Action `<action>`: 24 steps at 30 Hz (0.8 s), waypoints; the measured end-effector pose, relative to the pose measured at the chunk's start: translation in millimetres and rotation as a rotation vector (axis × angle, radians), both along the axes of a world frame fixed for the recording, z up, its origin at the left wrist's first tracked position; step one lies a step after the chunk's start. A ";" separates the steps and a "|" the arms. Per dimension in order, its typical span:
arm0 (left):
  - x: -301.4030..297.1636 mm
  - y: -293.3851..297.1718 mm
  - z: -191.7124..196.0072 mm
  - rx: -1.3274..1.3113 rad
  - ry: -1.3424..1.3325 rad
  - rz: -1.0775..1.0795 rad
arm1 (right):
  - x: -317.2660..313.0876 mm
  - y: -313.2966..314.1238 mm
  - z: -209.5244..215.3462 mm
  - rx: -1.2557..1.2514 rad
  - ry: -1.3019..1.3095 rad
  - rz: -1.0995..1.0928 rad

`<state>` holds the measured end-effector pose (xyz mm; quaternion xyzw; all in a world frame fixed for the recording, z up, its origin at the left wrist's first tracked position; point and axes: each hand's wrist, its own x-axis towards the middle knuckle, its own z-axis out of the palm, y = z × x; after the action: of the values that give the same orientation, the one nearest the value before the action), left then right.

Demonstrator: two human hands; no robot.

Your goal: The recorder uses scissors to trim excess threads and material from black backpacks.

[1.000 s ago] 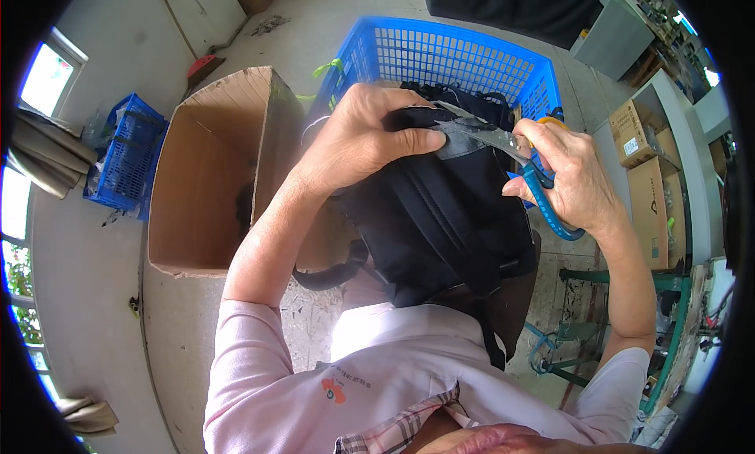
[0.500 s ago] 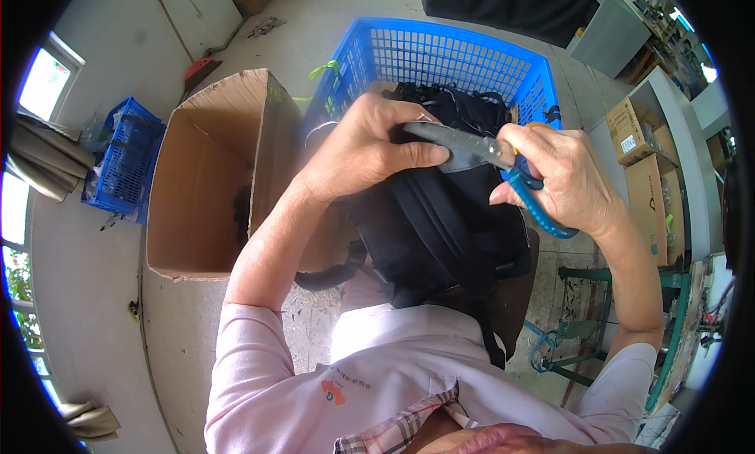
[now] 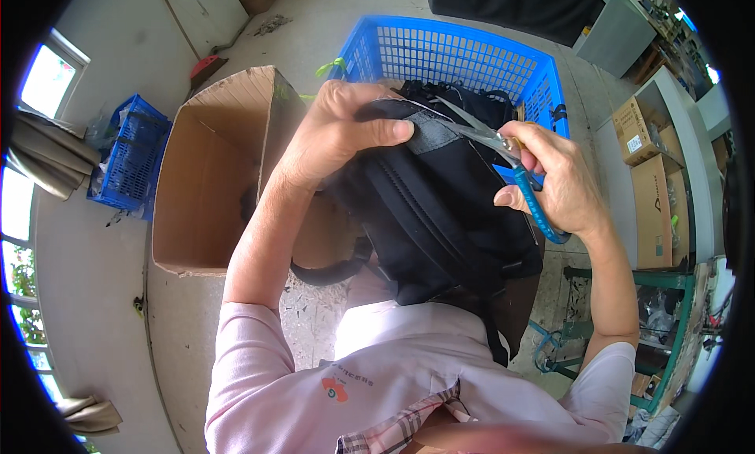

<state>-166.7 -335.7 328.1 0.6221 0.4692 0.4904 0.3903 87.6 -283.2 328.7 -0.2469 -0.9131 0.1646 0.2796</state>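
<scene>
Black fabric bag (image 3: 440,210) lies over the person's lap in the middle of the view, its long axis slanting from the upper left, where its raised edge faces away from the body, to the lower right. Stitched bands run along that same slant.

From the far left, a small blue basket (image 3: 118,171) rests against the wall, with a tall cardboard box (image 3: 185,210) open toward the viewer beside it. The left forearm crosses in front of the box's right side. A dark strap (image 3: 334,275) loops out from the bag's lower left, below that forearm. The left hand (image 3: 342,128) pinches the bag's upper edge between thumb and fingers, covering its upper left corner; just right of the thumb is a grey patch (image 3: 432,133).

Beyond the bag stands a large blue basket (image 3: 440,53) holding dark fabric (image 3: 472,104); the bag and hands hide its near side. Scissors (image 3: 531,198) point up and left, blades parted at the bag's edge; whether cloth lies between them, I cannot tell. The right hand (image 3: 554,171) is wrapped around the blue handles, fingers curled and thumb apart from them, partly hiding the grip. Farther right are a shelf with cardboard cartons (image 3: 654,210) and a green metal frame (image 3: 678,320).
</scene>
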 end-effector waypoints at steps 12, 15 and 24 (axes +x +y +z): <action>4.4 -1.0 -1.8 -0.005 0.029 0.069 | -6.3 5.6 1.5 0.074 -0.060 0.064; 4.4 0.1 -2.6 0.011 0.025 0.086 | -7.3 6.7 -0.3 0.146 -0.017 0.086; -2.7 -1.4 -5.1 0.032 0.021 0.088 | -9.9 9.8 -7.0 -0.011 0.096 0.045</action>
<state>-169.4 -337.0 323.0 0.6120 0.4924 0.5080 0.3534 77.7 -273.3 321.7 -0.2195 -0.9030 0.1877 0.3180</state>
